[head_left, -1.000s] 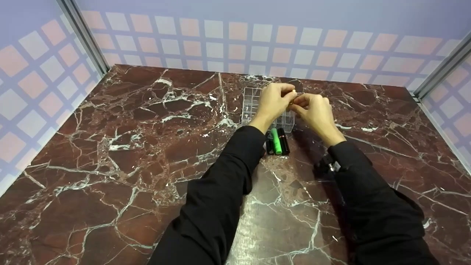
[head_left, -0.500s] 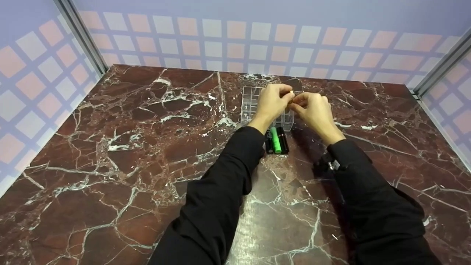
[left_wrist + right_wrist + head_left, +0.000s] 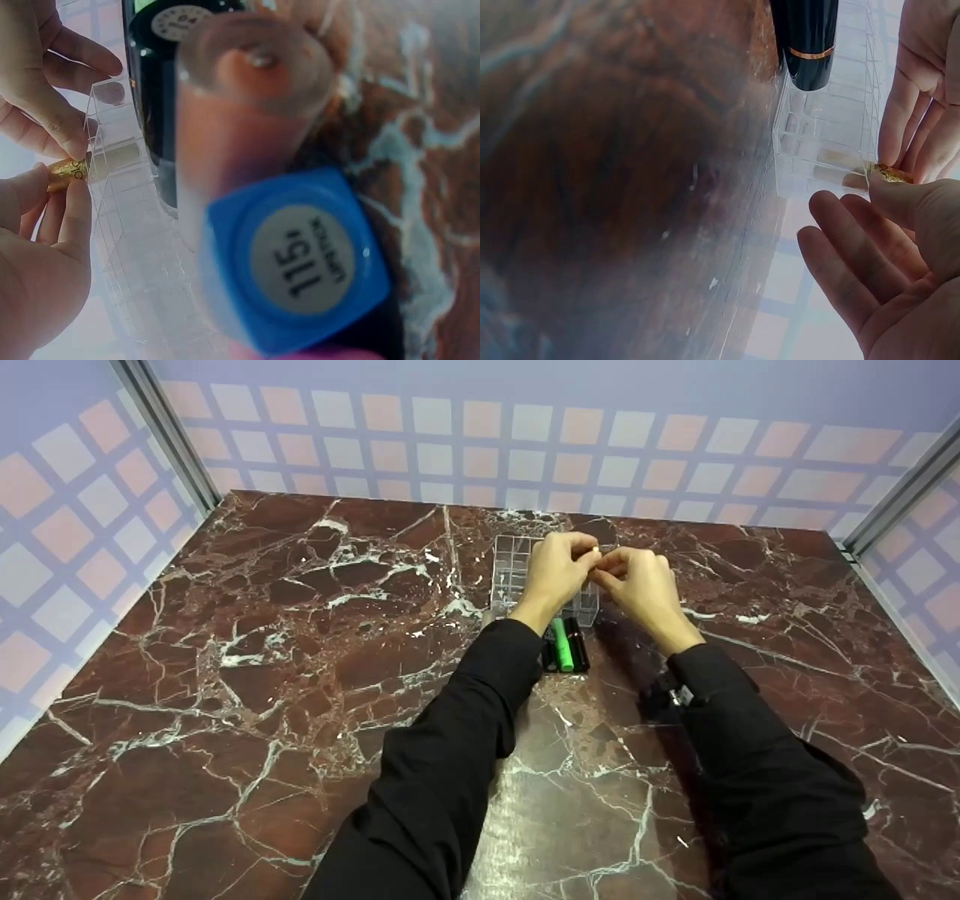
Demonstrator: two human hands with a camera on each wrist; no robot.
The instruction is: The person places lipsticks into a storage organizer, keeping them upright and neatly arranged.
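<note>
Close over a clear compartment box [image 3: 510,556], my left hand [image 3: 556,568] and right hand [image 3: 642,585] meet fingertip to fingertip. Between them is a small gold lipstick tube [image 3: 66,174], mostly covered by fingers in the head view. In the left wrist view my left thumb and fingers pinch it from one side, while the right fingertips reach its other end. The right wrist view has my right thumb pressed along the gold tube, the other right fingers spread loosely below. A green tube [image 3: 562,646] lies beside a black tube [image 3: 576,645] just in front of the box.
A blue-bottomed lipstick [image 3: 307,259] labelled 115#, a clear peach-coloured tube [image 3: 236,120] and a dark tube [image 3: 152,97] stand large in the left wrist view. The red marbled table [image 3: 300,675] ends at a patterned back wall [image 3: 435,450].
The hands stay almost in place, with only slight shifts at the fingertips around the gold tube. The box and the tubes in front of it have not moved.
</note>
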